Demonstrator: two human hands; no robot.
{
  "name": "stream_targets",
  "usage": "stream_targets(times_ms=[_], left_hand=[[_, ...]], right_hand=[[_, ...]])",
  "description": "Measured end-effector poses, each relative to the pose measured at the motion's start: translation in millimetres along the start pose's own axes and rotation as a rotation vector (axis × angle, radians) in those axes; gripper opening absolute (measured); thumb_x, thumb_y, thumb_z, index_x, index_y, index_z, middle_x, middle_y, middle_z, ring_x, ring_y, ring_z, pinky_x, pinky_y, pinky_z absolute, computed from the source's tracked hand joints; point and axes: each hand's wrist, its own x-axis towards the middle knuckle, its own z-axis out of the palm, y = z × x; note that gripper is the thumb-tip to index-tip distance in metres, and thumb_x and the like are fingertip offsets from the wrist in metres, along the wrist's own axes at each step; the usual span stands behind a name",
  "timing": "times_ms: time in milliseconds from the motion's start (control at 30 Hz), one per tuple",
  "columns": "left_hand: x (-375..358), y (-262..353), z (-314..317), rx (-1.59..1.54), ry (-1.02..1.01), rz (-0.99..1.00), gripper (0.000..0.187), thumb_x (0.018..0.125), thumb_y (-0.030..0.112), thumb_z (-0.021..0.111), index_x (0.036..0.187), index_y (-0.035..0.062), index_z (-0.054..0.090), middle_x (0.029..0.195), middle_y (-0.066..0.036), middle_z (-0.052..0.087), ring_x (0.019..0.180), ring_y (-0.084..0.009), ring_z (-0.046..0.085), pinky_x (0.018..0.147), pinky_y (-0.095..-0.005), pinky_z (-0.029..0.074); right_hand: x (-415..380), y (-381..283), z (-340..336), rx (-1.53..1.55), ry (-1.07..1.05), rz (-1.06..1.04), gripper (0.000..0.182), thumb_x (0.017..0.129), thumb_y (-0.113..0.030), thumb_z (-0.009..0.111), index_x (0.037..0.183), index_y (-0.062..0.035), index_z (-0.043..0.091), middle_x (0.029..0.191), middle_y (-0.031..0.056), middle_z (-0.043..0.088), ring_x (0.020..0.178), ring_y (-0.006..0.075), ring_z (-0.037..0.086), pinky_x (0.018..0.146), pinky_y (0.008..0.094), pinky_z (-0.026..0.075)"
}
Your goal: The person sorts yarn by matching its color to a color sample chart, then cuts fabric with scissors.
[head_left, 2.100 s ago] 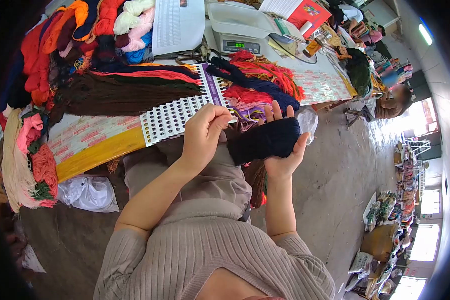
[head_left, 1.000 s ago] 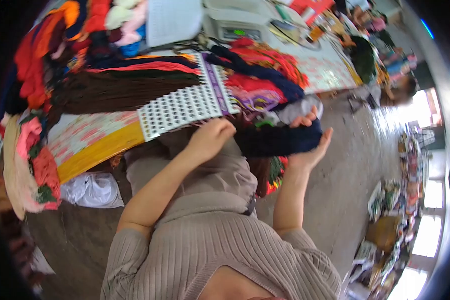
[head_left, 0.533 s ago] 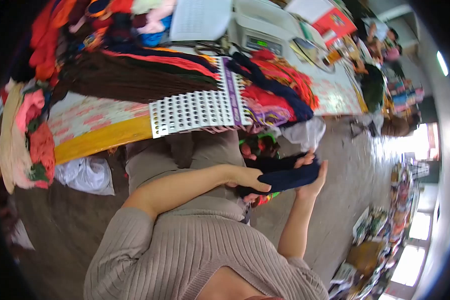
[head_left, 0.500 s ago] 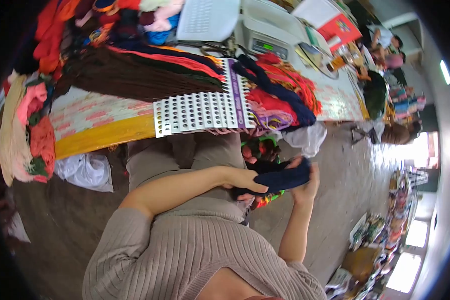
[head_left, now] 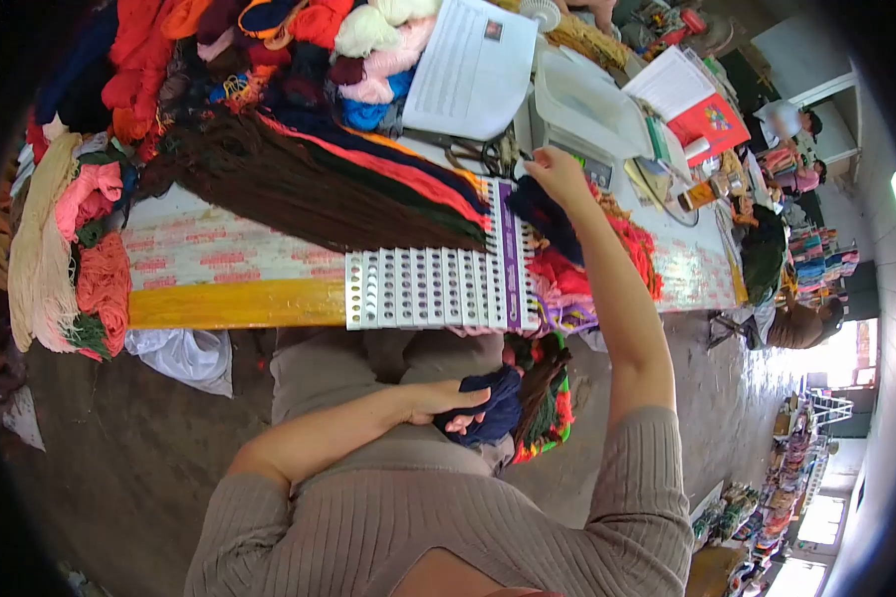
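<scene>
My left hand (head_left: 450, 400) rests at my lap, its fingers wrapped round a bunched navy yarn skein (head_left: 496, 410). Over the table, my right hand (head_left: 558, 175) has its fingers pinched at the upper end of another length of navy yarn (head_left: 546, 221). That yarn lies across red and orange yarn (head_left: 639, 261), right of a white card with rows of holes and a purple edge (head_left: 418, 289). Long brown yarn strands (head_left: 299, 194) run to the card, with pink, orange and dark strands beside them. Scissors (head_left: 493, 157) lie near my right fingertips.
Behind the card are a printed sheet (head_left: 473, 75) and a scale with a clear plastic tray (head_left: 587, 104). Coloured yarn heaps (head_left: 319, 35) cover the table's left. A bag of yarn (head_left: 548, 398) stands beside my lap. Other people (head_left: 782, 129) sit farther right.
My right hand has left the navy yarn at my lap and moved up and forward over the table. My left hand keeps the skein, now bunched up. The view has shifted.
</scene>
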Motion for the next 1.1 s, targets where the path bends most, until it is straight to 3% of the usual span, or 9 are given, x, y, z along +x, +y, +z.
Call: stream_targets(times_ms=[133, 233, 300, 433, 467, 600, 767, 967, 1100], left_hand=[[-4, 2, -8, -0.070, -0.009, 0.006, 0.056, 0.085, 0.053, 0.053, 0.091, -0.0023, 0.048, 0.056, -0.001, 0.046, 0.047, -0.0107, 0.044, 0.061, -0.0269, 0.043], [-7, 5, -11, -0.090, -0.019, 0.037, 0.056, 0.085, 0.051, 0.055, 0.093, -0.0036, 0.048, 0.060, -0.001, 0.046, 0.051, -0.0100, 0.044, 0.057, -0.0248, 0.040], [-7, 10, -13, -0.087, -0.073, 0.032, 0.054, 0.085, 0.050, 0.056, 0.094, -0.0030, 0.048, 0.064, -0.001, 0.047, 0.055, -0.0086, 0.045, 0.054, -0.0233, 0.038], [-6, 14, -14, -0.042, -0.085, 0.024, 0.056, 0.086, 0.049, 0.055, 0.097, -0.0052, 0.047, 0.063, -0.002, 0.049, 0.054, -0.0102, 0.047, 0.063, -0.0250, 0.041], [-6, 12, -15, -0.062, -0.089, 0.021, 0.055, 0.087, 0.049, 0.054, 0.097, -0.0049, 0.047, 0.063, -0.002, 0.049, 0.055, -0.0101, 0.047, 0.063, -0.0251, 0.041], [-7, 7, -15, -0.103, -0.076, 0.014, 0.053, 0.089, 0.048, 0.051, 0.098, -0.0037, 0.048, 0.066, -0.002, 0.050, 0.056, -0.0099, 0.047, 0.063, -0.0253, 0.041], [-12, 6, -8, -0.157, -0.062, 0.018, 0.051, 0.090, 0.046, 0.050, 0.099, -0.0034, 0.048, 0.068, -0.003, 0.051, 0.058, -0.0102, 0.049, 0.063, -0.0258, 0.043], [-23, 5, -9, -0.190, -0.017, 0.038, 0.051, 0.092, 0.046, 0.046, 0.100, -0.0047, 0.048, 0.062, -0.002, 0.050, 0.053, -0.0114, 0.048, 0.071, -0.0277, 0.044], [-48, 16, -6, -0.152, 0.027, 0.067, 0.052, 0.093, 0.047, 0.041, 0.097, -0.0045, 0.049, 0.059, -0.004, 0.051, 0.049, -0.0126, 0.047, 0.067, -0.0289, 0.045]], right_hand=[[62, 28, 46, -0.165, -0.158, 0.092, 0.071, 0.061, -0.044, 0.076, 0.110, 0.0040, 0.056, 0.107, 0.0228, 0.060, 0.102, 0.0341, 0.058, 0.087, 0.0375, 0.046], [80, 28, 62, -0.005, -0.299, 0.233, 0.074, 0.063, -0.027, 0.081, 0.119, 0.0059, 0.047, 0.105, 0.0206, 0.058, 0.079, 0.0261, 0.064, 0.056, 0.0361, 0.053], [82, 32, 63, 0.086, -0.299, 0.263, 0.071, 0.064, -0.024, 0.080, 0.119, 0.0057, 0.046, 0.101, 0.0195, 0.060, 0.072, 0.0253, 0.064, 0.051, 0.0343, 0.051], [88, 25, 41, 0.155, -0.356, 0.439, 0.039, 0.068, -0.014, 0.069, 0.100, 0.0030, 0.055, 0.073, 0.0091, 0.057, 0.050, 0.0150, 0.054, 0.037, 0.0282, 0.037], [92, 29, 35, 0.186, -0.368, 0.413, 0.035, 0.064, -0.026, 0.068, 0.076, 0.0055, 0.060, 0.064, 0.0127, 0.059, 0.051, 0.0196, 0.057, 0.043, 0.0315, 0.044], [77, 10, -8, 0.350, -0.288, 0.490, 0.030, 0.072, -0.029, 0.064, 0.069, -0.0002, 0.060, 0.054, 0.0081, 0.054, 0.042, 0.0169, 0.049, 0.038, 0.0279, 0.036], [13, -4, -68, 0.857, -0.460, 0.587, 0.020, 0.078, -0.018, 0.063, 0.088, -0.0005, 0.057, 0.070, 0.0077, 0.059, 0.052, 0.0139, 0.052, 0.044, 0.0246, 0.040], [-164, -65, -112, 1.281, 0.029, 0.394, 0.044, 0.075, -0.016, 0.064, 0.114, -0.0017, 0.049, 0.069, 0.0033, 0.051, 0.057, 0.0119, 0.050, 0.051, 0.0220, 0.038], [-272, -71, -111, 1.267, -0.041, 0.083, 0.051, 0.089, -0.033, 0.049, 0.124, 0.0020, 0.036, 0.051, 0.0031, 0.039, 0.036, 0.0122, 0.037, 0.033, 0.0234, 0.031]])
